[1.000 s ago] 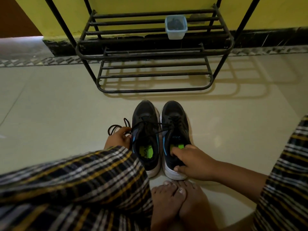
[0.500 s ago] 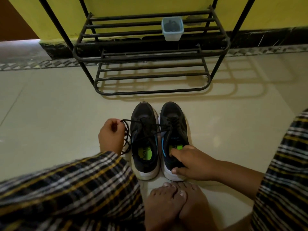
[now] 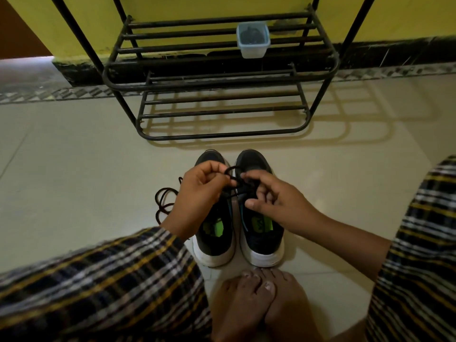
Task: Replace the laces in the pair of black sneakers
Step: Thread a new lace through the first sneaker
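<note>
Two hands, left hand [image 3: 199, 191] and right hand [image 3: 269, 196], pinch the thin black cord lace [image 3: 233, 177] over the black mesh sneakers [image 3: 261, 233] on the floor, fingers clamped, probably to unthread it.

Two black sneakers [image 3: 238, 218] stand side by side at the frame's centre on a pale tiled floor [image 3: 74, 169], heels toward bare feet [image 3: 256, 299] at the bottom. Above them, the left hand [image 3: 197, 196] and right hand [image 3: 274, 196] both pinch a black lace [image 3: 233, 177], its slack looping at left. A black rack [image 3: 217, 80] at the top holds a small tub [image 3: 253, 40].
</note>
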Demonstrator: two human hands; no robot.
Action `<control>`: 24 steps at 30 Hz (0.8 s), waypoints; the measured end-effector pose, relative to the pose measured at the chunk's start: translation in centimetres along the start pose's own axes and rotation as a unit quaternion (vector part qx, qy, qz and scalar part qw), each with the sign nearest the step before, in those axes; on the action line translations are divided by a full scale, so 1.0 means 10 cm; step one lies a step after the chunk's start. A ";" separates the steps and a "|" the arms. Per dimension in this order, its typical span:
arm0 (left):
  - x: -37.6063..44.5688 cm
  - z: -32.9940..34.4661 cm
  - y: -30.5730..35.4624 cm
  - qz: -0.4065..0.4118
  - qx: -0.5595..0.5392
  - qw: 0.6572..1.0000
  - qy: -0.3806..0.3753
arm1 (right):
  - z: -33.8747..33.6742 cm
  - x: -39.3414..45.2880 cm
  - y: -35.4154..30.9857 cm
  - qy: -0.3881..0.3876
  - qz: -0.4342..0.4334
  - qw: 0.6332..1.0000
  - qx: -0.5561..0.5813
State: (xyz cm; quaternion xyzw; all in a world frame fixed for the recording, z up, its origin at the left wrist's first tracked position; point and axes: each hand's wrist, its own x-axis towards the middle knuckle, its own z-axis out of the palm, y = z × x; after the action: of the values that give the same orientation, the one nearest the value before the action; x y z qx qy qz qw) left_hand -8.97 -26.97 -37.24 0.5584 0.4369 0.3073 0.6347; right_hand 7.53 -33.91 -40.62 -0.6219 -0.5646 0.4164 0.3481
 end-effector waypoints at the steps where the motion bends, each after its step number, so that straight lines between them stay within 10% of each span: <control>1: -0.01 0.01 0.01 0.002 -0.001 1.000 -0.011 | 0.00 0.02 -0.01 0.000 -0.001 1.000 0.025; 10: -0.02 0.03 -0.02 0.007 0.039 0.998 -0.058 | 0.00 0.00 -0.02 0.065 -0.017 0.998 0.021; 24: 0.12 -0.20 -0.19 0.029 0.165 0.980 0.109 | -0.46 0.07 0.13 0.046 0.098 0.985 -0.136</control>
State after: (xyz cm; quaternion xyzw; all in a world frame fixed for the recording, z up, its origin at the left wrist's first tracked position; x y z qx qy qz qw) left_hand -10.45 -25.39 -39.37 0.6307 0.5319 0.3087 0.4733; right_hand 12.26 -33.19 -39.98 -0.7345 -0.5353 0.3387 0.2434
